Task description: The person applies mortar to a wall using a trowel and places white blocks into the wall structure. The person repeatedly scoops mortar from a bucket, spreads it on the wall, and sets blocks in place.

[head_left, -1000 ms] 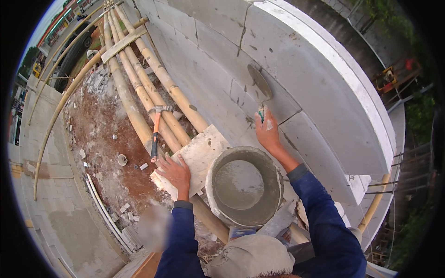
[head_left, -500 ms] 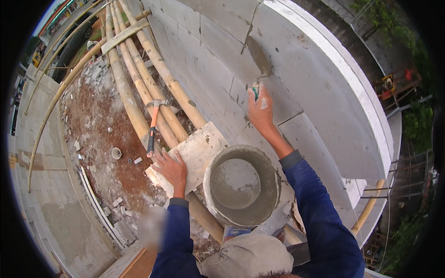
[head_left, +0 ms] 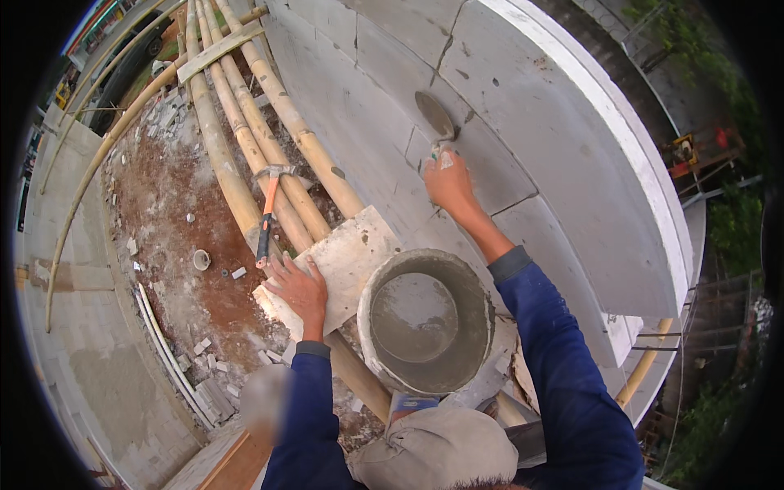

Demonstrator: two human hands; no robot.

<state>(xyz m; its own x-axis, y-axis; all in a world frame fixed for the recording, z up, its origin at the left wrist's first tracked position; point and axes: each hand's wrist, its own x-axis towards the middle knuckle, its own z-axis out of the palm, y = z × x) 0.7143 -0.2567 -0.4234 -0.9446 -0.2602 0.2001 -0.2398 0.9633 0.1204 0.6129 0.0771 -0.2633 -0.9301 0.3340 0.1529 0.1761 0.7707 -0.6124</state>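
My right hand [head_left: 448, 179] is closed round the handle of a trowel [head_left: 435, 116], its mortar-smeared blade against or close to the grey block wall [head_left: 359, 90]. Dark joints and small mortar spots mark the blocks around the blade. My left hand [head_left: 297, 287] lies with fingers spread on a pale, worn board [head_left: 359, 253]. A bucket [head_left: 469, 359] of wet grey mortar stands between my forearms, close to the wall. Just beyond my left fingertips, a hammer [head_left: 268, 208] with an orange and black handle rests across bamboo poles.
Several bamboo poles [head_left: 306, 151] run away along the wall, crossed by a wooden plank [head_left: 220, 51] at the far end. Lower down, red soil carries rubble and a small white pot [head_left: 202, 260]. A curved bamboo pole [head_left: 82, 196] arches at left.
My right hand and the trowel have moved a little left along the wall, and the blade has shifted down and left. My left hand stays on the board.
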